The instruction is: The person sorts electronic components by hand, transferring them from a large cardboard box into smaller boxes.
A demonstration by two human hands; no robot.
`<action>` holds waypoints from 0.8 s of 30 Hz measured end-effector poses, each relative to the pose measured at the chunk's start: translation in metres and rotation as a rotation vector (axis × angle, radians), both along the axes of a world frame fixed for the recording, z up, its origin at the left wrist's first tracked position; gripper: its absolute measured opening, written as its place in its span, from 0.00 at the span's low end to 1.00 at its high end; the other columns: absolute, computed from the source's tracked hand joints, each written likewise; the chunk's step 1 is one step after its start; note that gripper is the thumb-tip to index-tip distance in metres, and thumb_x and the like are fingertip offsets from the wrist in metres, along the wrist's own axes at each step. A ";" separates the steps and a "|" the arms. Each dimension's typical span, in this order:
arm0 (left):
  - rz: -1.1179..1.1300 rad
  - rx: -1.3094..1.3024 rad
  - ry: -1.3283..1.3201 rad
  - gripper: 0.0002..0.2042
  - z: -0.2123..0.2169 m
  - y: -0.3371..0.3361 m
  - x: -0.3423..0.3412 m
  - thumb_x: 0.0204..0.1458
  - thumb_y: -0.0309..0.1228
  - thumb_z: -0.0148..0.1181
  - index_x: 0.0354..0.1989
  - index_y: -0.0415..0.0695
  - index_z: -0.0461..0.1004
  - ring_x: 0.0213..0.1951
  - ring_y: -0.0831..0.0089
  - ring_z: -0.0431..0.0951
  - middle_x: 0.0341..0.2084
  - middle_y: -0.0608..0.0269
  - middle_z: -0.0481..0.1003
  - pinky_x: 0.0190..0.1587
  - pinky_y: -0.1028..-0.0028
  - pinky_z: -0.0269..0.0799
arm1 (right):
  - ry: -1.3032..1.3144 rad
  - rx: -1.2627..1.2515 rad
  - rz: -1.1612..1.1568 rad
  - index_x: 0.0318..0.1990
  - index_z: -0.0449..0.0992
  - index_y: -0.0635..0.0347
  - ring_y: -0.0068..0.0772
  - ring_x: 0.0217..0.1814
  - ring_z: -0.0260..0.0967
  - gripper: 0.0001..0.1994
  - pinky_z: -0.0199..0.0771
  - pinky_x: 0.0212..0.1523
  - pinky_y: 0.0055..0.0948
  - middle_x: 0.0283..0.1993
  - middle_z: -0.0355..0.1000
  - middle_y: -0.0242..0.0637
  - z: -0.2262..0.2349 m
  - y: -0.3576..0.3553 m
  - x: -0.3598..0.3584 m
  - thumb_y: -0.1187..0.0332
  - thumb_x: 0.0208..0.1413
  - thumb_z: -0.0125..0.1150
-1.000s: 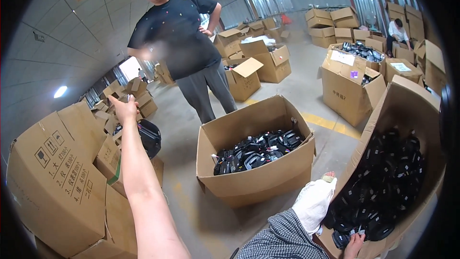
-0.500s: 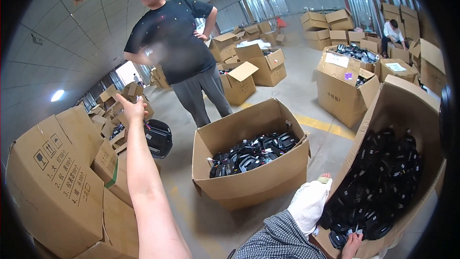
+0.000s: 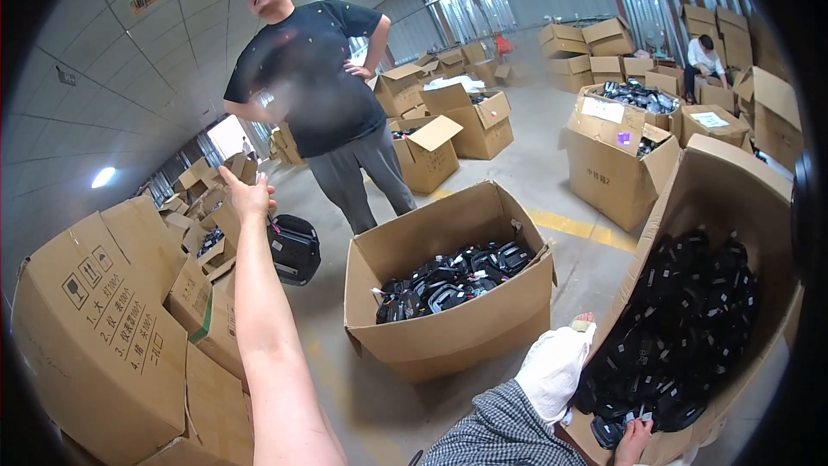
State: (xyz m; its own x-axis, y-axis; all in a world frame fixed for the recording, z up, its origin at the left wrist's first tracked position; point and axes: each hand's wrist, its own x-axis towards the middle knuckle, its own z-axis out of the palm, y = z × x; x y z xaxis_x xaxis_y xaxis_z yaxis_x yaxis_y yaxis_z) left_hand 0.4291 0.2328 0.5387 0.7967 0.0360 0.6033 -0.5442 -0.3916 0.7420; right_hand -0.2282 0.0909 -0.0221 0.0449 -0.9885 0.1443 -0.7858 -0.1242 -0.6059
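Note:
My left hand is stretched far forward, index finger extended and the other fingers curled. Below it a black plastic housing with rounded corners hangs in the air, apparently by a thin cable in my curled fingers. A small pale tip shows above those fingers. Low on the right, my right hand reaches into a tall carton. Its fingers pinch a small white connector beside a black housing. Many similar black housings with white plugs fill that carton.
An open carton of black housings stands ahead in the middle. A person in a black shirt stands behind it, hand on hip. Large cartons crowd my left side. More cartons and a seated person are at the far right.
My left hand has shifted slightly right and lower, and the hanging housing has swung right with it. The standing person's head has turned a little. My right hand stays put.

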 end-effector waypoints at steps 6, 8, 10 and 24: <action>-0.142 -0.004 -0.058 0.43 -0.024 -0.029 0.015 0.53 0.27 0.57 0.70 0.52 0.32 0.22 0.72 0.77 0.29 0.56 0.77 0.18 0.73 0.73 | 0.040 0.015 -0.044 0.43 0.78 0.61 0.51 0.51 0.68 0.13 0.68 0.51 0.40 0.51 0.69 0.50 -0.002 0.001 0.001 0.65 0.57 0.50; -0.193 0.051 -0.028 0.41 -0.040 -0.037 0.035 0.52 0.27 0.58 0.70 0.50 0.36 0.23 0.72 0.77 0.27 0.55 0.77 0.18 0.73 0.73 | 0.053 -0.023 -0.052 0.41 0.78 0.63 0.50 0.50 0.69 0.13 0.69 0.50 0.40 0.50 0.70 0.50 -0.011 -0.004 0.003 0.65 0.57 0.49; -0.296 0.151 0.103 0.33 -0.066 -0.065 0.034 0.51 0.27 0.58 0.66 0.46 0.52 0.23 0.74 0.78 0.26 0.57 0.77 0.21 0.73 0.74 | -0.268 -0.116 -0.042 0.34 0.72 0.74 0.53 0.45 0.64 0.08 0.65 0.47 0.39 0.42 0.63 0.51 -0.028 -0.006 0.000 0.76 0.51 0.51; -1.021 0.716 0.278 0.12 -0.348 -0.146 -0.080 0.56 0.36 0.55 0.45 0.43 0.72 0.34 0.70 0.79 0.28 0.58 0.79 0.41 0.70 0.73 | -0.210 -0.114 -0.098 0.34 0.75 0.67 0.58 0.47 0.64 0.07 0.65 0.48 0.44 0.46 0.65 0.55 -0.021 0.004 -0.004 0.72 0.52 0.54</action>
State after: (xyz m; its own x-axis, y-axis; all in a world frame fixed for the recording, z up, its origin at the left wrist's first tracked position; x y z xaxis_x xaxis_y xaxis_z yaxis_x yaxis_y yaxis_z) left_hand 0.3486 0.0866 0.1909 0.3718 -0.9273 0.0434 -0.6943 -0.2468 0.6760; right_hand -0.2317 0.0945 -0.0436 -0.0933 -0.9633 0.2516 -0.6561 -0.1305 -0.7433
